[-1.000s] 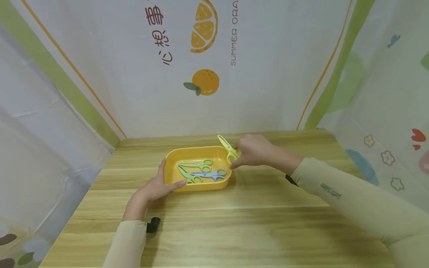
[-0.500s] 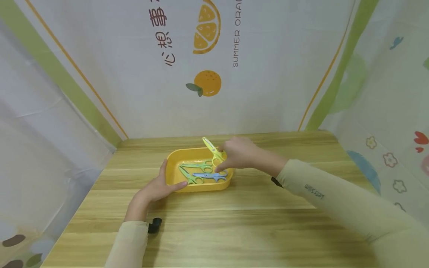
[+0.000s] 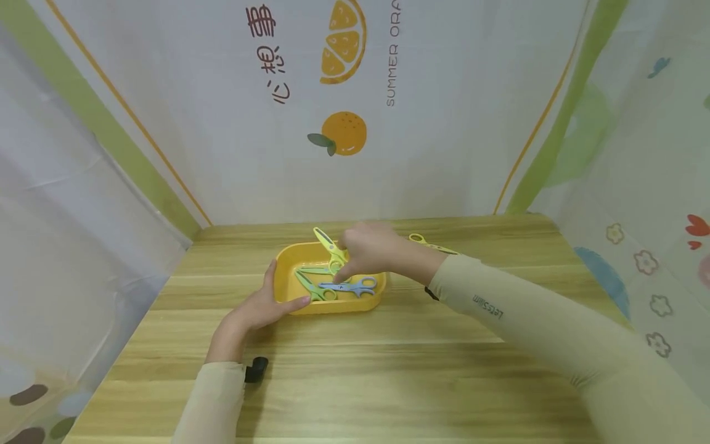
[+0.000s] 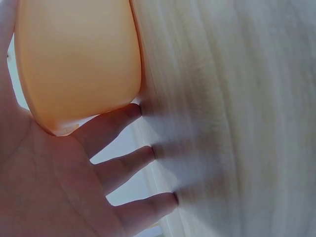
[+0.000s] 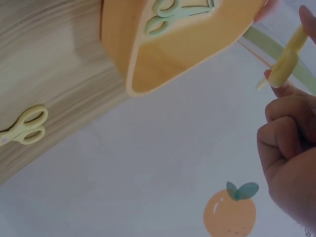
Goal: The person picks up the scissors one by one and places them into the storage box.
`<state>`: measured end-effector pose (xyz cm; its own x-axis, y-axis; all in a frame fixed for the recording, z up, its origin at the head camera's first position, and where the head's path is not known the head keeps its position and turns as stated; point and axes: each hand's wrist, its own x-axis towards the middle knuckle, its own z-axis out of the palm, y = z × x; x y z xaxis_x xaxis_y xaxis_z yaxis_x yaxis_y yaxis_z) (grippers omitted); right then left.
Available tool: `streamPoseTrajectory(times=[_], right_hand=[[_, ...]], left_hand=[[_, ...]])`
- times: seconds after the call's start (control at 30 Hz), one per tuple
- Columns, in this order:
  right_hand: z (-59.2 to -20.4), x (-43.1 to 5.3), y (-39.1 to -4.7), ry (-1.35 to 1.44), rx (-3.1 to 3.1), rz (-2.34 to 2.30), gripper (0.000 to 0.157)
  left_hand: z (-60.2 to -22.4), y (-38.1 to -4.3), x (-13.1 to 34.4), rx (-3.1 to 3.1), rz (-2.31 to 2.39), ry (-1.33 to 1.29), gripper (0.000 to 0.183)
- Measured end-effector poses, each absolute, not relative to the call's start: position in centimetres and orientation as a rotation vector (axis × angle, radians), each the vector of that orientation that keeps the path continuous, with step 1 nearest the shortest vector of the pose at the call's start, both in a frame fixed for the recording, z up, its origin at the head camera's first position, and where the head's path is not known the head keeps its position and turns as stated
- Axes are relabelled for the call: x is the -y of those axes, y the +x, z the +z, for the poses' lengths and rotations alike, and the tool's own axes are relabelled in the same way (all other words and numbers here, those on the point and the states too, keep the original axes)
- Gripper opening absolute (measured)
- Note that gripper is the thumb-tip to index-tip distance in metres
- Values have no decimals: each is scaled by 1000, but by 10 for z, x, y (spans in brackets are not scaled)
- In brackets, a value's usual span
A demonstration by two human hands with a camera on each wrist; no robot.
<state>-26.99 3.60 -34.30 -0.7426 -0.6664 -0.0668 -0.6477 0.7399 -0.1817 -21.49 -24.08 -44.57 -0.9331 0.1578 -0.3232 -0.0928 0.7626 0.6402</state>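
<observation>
My right hand (image 3: 370,248) pinches a pair of yellow scissors (image 3: 328,245) by the handles, over the back of a yellow bin (image 3: 346,308). Their blades point up and to the left. Inside the bin lie blue scissors (image 3: 345,287), front green scissors (image 3: 306,283) and a second green pair (image 3: 312,270), whose handles are partly hidden by my right hand. Around the bin's left end, my left hand (image 3: 256,312) rests with its thumb over the front rim. In the left wrist view, its straight, spread fingers (image 4: 126,170) reach down to the tabletop beside the bin wall.
Another pair of yellow scissors (image 3: 420,239) lies on the wooden table (image 3: 388,382), to the right of the bin and partly behind my right arm. A white printed curtain (image 3: 432,154) stands along the table's back edge, and more sheeting hangs at both sides.
My right hand has moved left with the yellow scissors, from the bin's right end to over its middle. The other yellow scissors on the table have come into view. My left hand stays put.
</observation>
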Motion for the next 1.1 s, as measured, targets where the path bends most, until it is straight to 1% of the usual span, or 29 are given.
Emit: streamPoseTrajectory(times=[0.03, 0.1, 0.13, 0.3, 0.4, 0.47, 0.63, 0.8, 0.97, 1.1], right_hand=[[-344, -32, -270, -1065, -2799, -223, 54], [-347, -22, -269, -1023, -2782, -211, 67], [-349, -17, -269, -975, -2771, -218, 68], [-363, 8, -269, -676, -2700, -318, 62], [-371, 19, -270, -574, -2678, -351, 58], [-376, 25, -269, -543, -2662, -358, 61], [-381, 36, -268, -511, -2656, -376, 68], [-381, 40, -267, -514, -2691, -367, 62], [-381, 41, -273, -619, -2663, -402, 64], [-373, 37, -280, -703, -2657, -401, 65]], left_hand=[[-446, -215, 241, -2601, 968, 47, 137], [-446, -215, 242, -2597, 969, 43, 137], [-447, -215, 243, -2595, 970, 41, 137], [-452, -215, 245, -2589, 982, 41, 138], [-454, -213, 246, -2592, 981, 56, 138], [-454, -212, 245, -2589, 988, 65, 138], [-452, -212, 244, -2589, 990, 71, 138], [-449, -214, 242, -2590, 990, 72, 138], [-448, -215, 241, -2598, 979, 79, 139], [-447, -215, 243, -2589, 1010, 79, 139]])
